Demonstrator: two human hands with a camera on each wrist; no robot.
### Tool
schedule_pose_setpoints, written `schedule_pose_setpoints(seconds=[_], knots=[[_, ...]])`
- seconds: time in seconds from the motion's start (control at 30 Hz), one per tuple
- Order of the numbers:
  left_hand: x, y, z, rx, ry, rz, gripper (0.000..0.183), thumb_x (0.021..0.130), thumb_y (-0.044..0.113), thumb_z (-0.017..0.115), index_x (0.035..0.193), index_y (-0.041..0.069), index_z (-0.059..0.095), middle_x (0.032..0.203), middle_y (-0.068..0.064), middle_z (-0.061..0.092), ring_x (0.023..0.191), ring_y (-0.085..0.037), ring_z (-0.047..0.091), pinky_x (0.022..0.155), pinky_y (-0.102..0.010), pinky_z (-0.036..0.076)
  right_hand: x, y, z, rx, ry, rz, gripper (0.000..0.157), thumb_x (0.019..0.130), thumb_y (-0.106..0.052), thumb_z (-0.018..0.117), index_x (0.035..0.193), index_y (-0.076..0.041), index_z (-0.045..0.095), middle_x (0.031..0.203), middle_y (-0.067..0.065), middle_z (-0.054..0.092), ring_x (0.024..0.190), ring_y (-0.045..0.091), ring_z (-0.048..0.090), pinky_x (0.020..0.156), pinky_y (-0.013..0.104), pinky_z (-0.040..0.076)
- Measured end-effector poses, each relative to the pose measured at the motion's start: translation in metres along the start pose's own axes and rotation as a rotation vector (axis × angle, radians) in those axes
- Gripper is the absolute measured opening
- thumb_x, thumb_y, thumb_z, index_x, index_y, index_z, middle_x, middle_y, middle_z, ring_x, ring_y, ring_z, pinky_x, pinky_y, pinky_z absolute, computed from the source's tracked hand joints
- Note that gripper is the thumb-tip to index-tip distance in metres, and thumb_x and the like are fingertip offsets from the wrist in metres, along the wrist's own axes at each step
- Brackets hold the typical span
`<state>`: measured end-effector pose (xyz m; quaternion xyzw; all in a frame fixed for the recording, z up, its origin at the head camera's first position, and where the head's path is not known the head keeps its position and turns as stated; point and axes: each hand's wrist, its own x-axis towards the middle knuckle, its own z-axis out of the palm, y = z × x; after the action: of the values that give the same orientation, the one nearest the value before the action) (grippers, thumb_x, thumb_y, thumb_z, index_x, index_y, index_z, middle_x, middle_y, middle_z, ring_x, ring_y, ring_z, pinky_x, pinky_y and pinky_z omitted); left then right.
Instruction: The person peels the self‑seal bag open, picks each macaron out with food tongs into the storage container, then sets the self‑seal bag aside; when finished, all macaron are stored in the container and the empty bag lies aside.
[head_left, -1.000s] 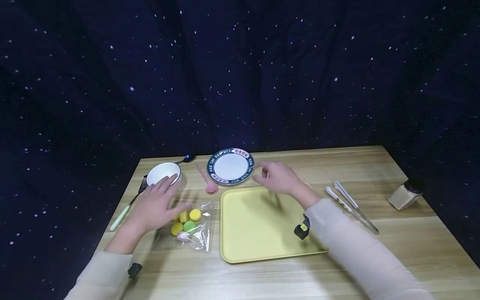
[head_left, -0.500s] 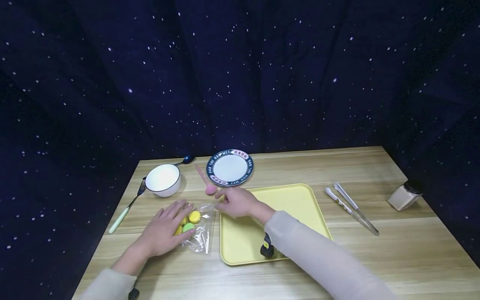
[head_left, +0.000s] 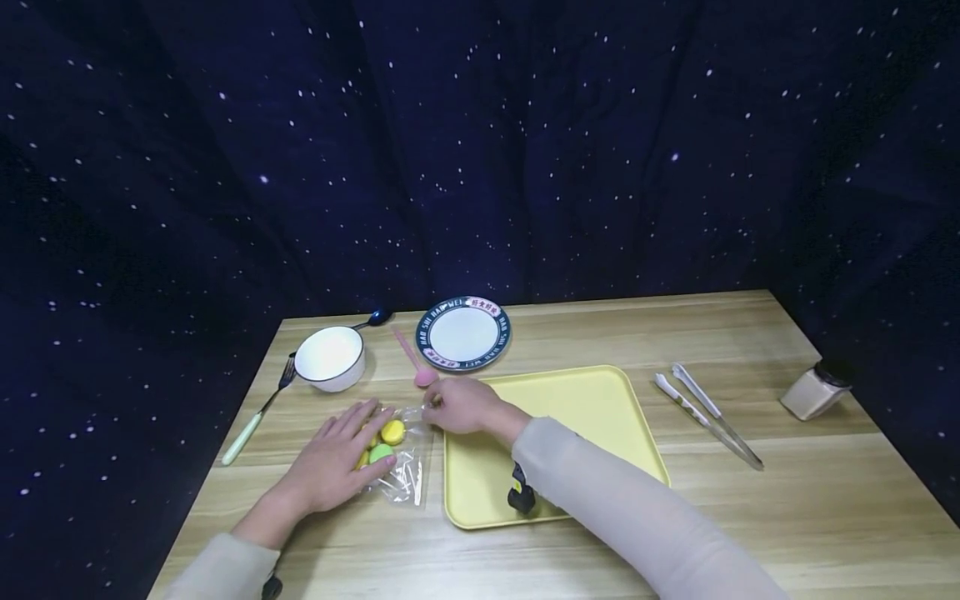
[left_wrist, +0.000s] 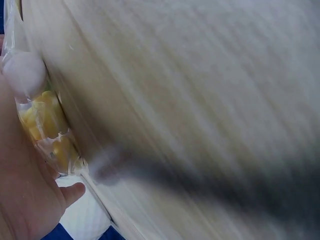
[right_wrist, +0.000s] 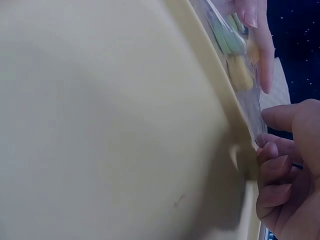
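Observation:
A clear plastic bag (head_left: 409, 482) of macarons lies on the wooden table, left of the yellow tray (head_left: 577, 408). Yellow and green macarons (head_left: 382, 452) show through it; in the left wrist view a pale lilac macaron (left_wrist: 26, 73) appears too. My left hand (head_left: 330, 467) rests over the bag's left part with fingers extended, hiding some of the macarons. Reaching across the tray, my right hand (head_left: 467, 406) pinches the bag's upper right corner between thumb and index finger. The right wrist view shows its other fingers (right_wrist: 275, 170) curled beside the tray rim.
Behind the hands stand a white bowl (head_left: 330, 354) and a blue-rimmed plate (head_left: 463, 333), with a pink spoon (head_left: 408, 354) between them. A fork (head_left: 258, 412) lies at left, a dark blue spoon (head_left: 377, 317) at the back. Tongs (head_left: 708, 417) and a black-lidded jar (head_left: 813, 392) are at right.
My right hand has moved left and down from near the plate to the bag's corner and now pinches it. The left hand has come down from beside the bowl onto the bag.

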<state>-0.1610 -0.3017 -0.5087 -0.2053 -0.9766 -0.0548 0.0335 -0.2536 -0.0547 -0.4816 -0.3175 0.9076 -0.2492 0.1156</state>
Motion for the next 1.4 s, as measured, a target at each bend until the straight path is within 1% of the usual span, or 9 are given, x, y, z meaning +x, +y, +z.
schedule_pose_setpoints(seconds=[0.27,0.5,0.7,0.77,0.87,0.97,1.1,1.23,1.4], knots=[[0.002,0.0,-0.001,0.0,0.012,0.003,0.071,0.09,0.068,0.039,0.15,0.032,0.026,0.155,-0.008,0.024,0.139,-0.034,0.023,0.105,-0.065,0.022,0.005,-0.002,0.0,0.008,0.034,0.012,0.011,0.091,-0.035,0.062,0.094,-0.027,0.069,0.104,-0.011,0.066,0.077,0.005,0.056,0.074,0.027,0.048],[0.005,0.001,-0.002,0.017,0.005,0.005,0.07,0.09,0.07,0.037,0.149,0.033,0.028,0.154,-0.007,0.026,0.139,-0.033,0.025,0.104,-0.067,0.021,0.007,-0.001,-0.002,0.014,0.07,-0.034,0.008,0.097,-0.03,0.055,0.095,-0.026,0.062,0.102,-0.008,0.066,0.07,0.008,0.055,0.067,0.026,0.047],[0.008,0.001,-0.004,0.034,0.002,-0.003,0.071,0.089,0.071,0.036,0.149,0.032,0.03,0.153,-0.007,0.029,0.138,-0.032,0.027,0.104,-0.068,0.019,0.003,0.008,-0.003,0.139,0.089,-0.107,0.01,0.099,-0.027,0.052,0.093,-0.023,0.059,0.134,-0.004,0.055,0.069,0.01,0.054,0.068,0.026,0.046],[0.01,-0.001,-0.003,0.038,0.002,-0.001,0.071,0.089,0.071,0.035,0.149,0.033,0.029,0.153,-0.007,0.029,0.138,-0.032,0.027,0.104,-0.068,0.019,0.002,0.012,-0.003,0.185,0.08,-0.117,0.011,0.099,-0.026,0.051,0.093,-0.021,0.059,0.137,-0.005,0.052,0.066,0.01,0.053,0.066,0.026,0.046],[0.012,-0.003,-0.002,0.042,0.003,0.007,0.071,0.089,0.071,0.034,0.149,0.033,0.029,0.153,-0.007,0.029,0.139,-0.032,0.026,0.104,-0.068,0.019,0.001,0.016,-0.002,0.214,0.078,-0.121,0.01,0.098,-0.026,0.053,0.096,-0.021,0.062,0.135,-0.005,0.054,0.064,0.007,0.053,0.062,0.024,0.046],[0.013,-0.004,-0.002,0.041,0.001,0.008,0.071,0.089,0.072,0.034,0.148,0.034,0.029,0.153,-0.006,0.029,0.139,-0.032,0.026,0.104,-0.068,0.02,0.002,0.014,-0.002,0.182,0.07,-0.127,0.018,0.095,-0.028,0.058,0.11,-0.019,0.064,0.107,-0.001,0.066,0.06,0.007,0.052,0.058,0.024,0.045],[0.013,-0.005,-0.002,0.034,-0.01,0.0,0.072,0.088,0.073,0.034,0.148,0.035,0.029,0.153,-0.004,0.029,0.139,-0.032,0.026,0.104,-0.068,0.02,0.006,0.007,0.0,0.061,0.067,-0.156,0.024,0.093,-0.033,0.061,0.114,-0.022,0.065,0.079,-0.008,0.06,0.058,0.007,0.051,0.06,0.023,0.044],[0.014,-0.006,-0.002,0.034,-0.016,0.003,0.071,0.089,0.072,0.035,0.149,0.034,0.029,0.153,-0.005,0.028,0.138,-0.033,0.026,0.103,-0.069,0.019,0.008,0.001,0.001,-0.03,0.078,-0.178,0.012,0.093,-0.035,0.061,0.1,-0.028,0.068,0.088,-0.016,0.058,0.067,0.004,0.053,0.066,0.022,0.045],[0.014,-0.006,-0.002,0.031,-0.021,0.0,0.07,0.089,0.071,0.036,0.149,0.034,0.028,0.153,-0.005,0.028,0.138,-0.033,0.026,0.104,-0.069,0.018,0.002,0.002,-0.005,-0.015,0.104,-0.214,0.009,0.094,-0.037,0.059,0.092,-0.031,0.065,0.1,-0.014,0.061,0.071,0.006,0.055,0.067,0.022,0.046]])
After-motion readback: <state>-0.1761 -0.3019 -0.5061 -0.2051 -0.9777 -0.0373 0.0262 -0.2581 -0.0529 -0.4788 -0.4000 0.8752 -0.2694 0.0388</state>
